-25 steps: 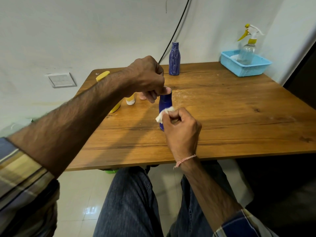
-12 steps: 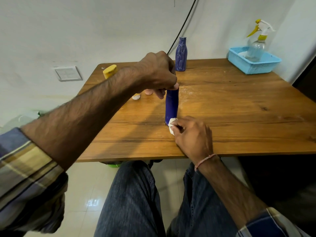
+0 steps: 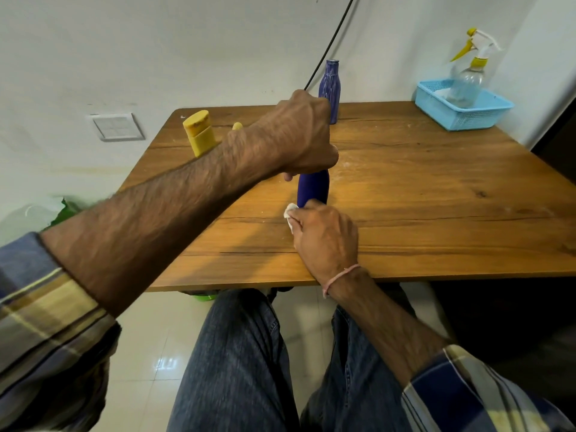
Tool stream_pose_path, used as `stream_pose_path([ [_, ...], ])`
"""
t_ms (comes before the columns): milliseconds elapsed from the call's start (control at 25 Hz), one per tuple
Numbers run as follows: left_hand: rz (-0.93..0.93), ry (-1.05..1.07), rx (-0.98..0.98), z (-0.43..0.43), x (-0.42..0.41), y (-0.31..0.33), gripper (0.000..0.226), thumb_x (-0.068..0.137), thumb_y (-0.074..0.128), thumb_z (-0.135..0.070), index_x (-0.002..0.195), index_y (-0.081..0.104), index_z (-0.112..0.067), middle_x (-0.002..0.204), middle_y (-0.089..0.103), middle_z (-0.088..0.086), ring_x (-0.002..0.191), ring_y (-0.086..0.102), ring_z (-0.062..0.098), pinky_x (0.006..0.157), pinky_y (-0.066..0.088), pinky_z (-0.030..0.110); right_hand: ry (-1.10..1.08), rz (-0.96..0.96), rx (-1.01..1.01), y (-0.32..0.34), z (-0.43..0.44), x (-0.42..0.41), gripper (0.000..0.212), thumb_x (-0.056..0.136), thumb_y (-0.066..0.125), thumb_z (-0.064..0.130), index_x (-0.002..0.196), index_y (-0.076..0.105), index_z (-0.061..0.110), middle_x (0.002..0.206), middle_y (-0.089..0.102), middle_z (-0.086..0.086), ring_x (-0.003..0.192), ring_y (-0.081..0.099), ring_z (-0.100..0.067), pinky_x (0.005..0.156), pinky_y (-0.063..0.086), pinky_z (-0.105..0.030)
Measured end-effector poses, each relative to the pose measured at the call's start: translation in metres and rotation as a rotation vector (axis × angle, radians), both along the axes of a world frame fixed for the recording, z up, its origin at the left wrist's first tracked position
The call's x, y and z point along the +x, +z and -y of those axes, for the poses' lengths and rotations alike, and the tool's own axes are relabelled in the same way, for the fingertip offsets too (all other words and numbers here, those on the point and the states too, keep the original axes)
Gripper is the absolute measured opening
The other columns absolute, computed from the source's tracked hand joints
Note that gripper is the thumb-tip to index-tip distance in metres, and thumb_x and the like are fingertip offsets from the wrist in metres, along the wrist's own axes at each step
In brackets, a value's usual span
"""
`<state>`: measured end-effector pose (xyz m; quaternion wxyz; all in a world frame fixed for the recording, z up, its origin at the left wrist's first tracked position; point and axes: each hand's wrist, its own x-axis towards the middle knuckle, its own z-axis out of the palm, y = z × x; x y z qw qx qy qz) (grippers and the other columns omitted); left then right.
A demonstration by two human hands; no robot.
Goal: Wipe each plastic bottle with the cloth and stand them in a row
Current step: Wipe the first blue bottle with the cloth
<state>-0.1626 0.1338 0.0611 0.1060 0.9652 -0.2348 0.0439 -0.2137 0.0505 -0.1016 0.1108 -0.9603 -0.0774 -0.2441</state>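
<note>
At the frame's centre a smooth, dark blue bottle (image 3: 312, 188) stands upright on the wooden table (image 3: 436, 198). The left hand (image 3: 302, 135) grips its top with curled fingers. The right hand (image 3: 324, 235) pinches a small white cloth (image 3: 290, 212) against its base.

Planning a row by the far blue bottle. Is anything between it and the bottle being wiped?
Nothing visible on the table, but the left hand atop the wiped bottle hides part of the stretch to the far bottle.

Dk blue bottle (image 3: 312, 188), white cloth (image 3: 289, 212); far bottle (image 3: 331, 82) blue, pale streaks maybe.
</note>
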Motion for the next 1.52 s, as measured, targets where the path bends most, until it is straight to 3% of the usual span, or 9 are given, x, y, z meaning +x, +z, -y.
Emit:
stream_pose_path([
  [200,-0.028,-0.014,0.029,-0.007,-0.001,0.001,0.024,0.100,0.056,-0.033,0.088,0.049,-0.013,0.069,0.055,-0.001,0.046,0.061,0.011,0.037,0.038,0.012,0.026,-0.097,0.026,0.006,0.023,-0.011,0.023,0.095,0.063,0.031,0.117,0.070,0.029,0.111,0.065,-0.002,0.087,0.065,-0.020,0.072,0.056,-0.037],
  [320,-0.013,-0.016,0.014,-0.007,-0.002,0.001,0.024,0.100,0.058,-0.032,0.086,0.049,-0.014,0.068,0.054,-0.002,0.047,0.061,0.011,0.036,0.037,0.010,-0.035,-0.164,0.018,0.011,0.036,-0.015,0.026,0.097,0.057,0.032,0.121,0.067,0.027,0.119,0.058,0.000,0.091,0.061,-0.016,0.072,0.047,-0.029],
  [440,-0.012,-0.017,0.011,-0.004,-0.003,0.000,0.031,0.100,0.057,-0.030,0.075,0.044,-0.017,0.066,0.055,-0.001,0.046,0.060,0.010,0.031,0.034,0.008,-0.016,-0.184,-0.016,0.010,0.023,-0.012,0.028,0.100,0.053,0.034,0.124,0.065,0.030,0.122,0.054,-0.001,0.089,0.063,-0.018,0.075,0.054,-0.034],
  [520,-0.014,-0.008,0.009,-0.004,-0.003,0.000,0.028,0.100,0.057,-0.030,0.080,0.046,-0.014,0.069,0.054,-0.001,0.047,0.060,0.010,0.031,0.033,0.008,-0.003,-0.175,-0.039,0.004,0.012,-0.014,0.030,0.102,0.051,0.035,0.130,0.061,0.033,0.119,0.052,-0.003,0.083,0.062,-0.019,0.072,0.056,-0.038],
  [640,-0.014,-0.024,0.012,-0.004,-0.003,0.000,0.024,0.101,0.057,-0.030,0.090,0.046,-0.011,0.070,0.051,-0.001,0.049,0.059,0.011,0.037,0.038,0.013,0.048,-0.198,-0.044,0.000,0.018,-0.019,0.035,0.103,0.048,0.034,0.138,0.055,0.034,0.119,0.051,-0.004,0.083,0.060,-0.016,0.075,0.058,-0.037],
  [800,-0.024,-0.043,0.025,-0.005,-0.001,0.000,0.023,0.101,0.056,-0.030,0.094,0.049,-0.009,0.070,0.052,0.000,0.052,0.060,0.013,0.043,0.041,0.017,-0.025,-0.211,0.021,0.006,0.049,-0.019,0.032,0.099,0.056,0.029,0.130,0.063,0.033,0.121,0.049,0.002,0.082,0.055,-0.010,0.072,0.055,-0.027],
  [1040,0.025,-0.041,0.039,-0.002,0.000,-0.006,0.023,0.101,0.055,-0.031,0.094,0.049,-0.011,0.073,0.050,-0.001,0.061,0.057,0.011,0.049,0.038,0.018,0.121,-0.154,0.028,-0.001,0.025,-0.018,0.034,0.101,0.051,0.033,0.134,0.060,0.031,0.115,0.052,-0.002,0.090,0.059,-0.016,0.083,0.056,-0.035],
  [1280,0.039,-0.112,0.090,-0.010,0.003,-0.008,0.033,0.103,0.050,-0.025,0.124,0.061,-0.002,0.115,0.069,0.010,0.096,0.067,0.021,0.074,0.049,0.026,0.041,-0.179,0.191,0.002,0.065,-0.008,0.023,0.094,0.065,0.027,0.115,0.072,0.035,0.110,0.059,0.006,0.095,0.059,-0.014,0.082,0.054,-0.031],
  [1520,0.068,-0.159,0.032,-0.022,0.003,-0.011,0.034,0.104,0.048,-0.020,0.132,0.062,-0.008,0.123,0.067,0.008,0.093,0.054,0.011,0.075,0.041,0.023,-0.011,-0.150,0.269,0.003,0.056,0.013,0.020,0.087,0.074,0.014,0.102,0.077,0.027,0.106,0.067,0.006,0.093,0.064,-0.014,0.083,0.056,-0.032],
])
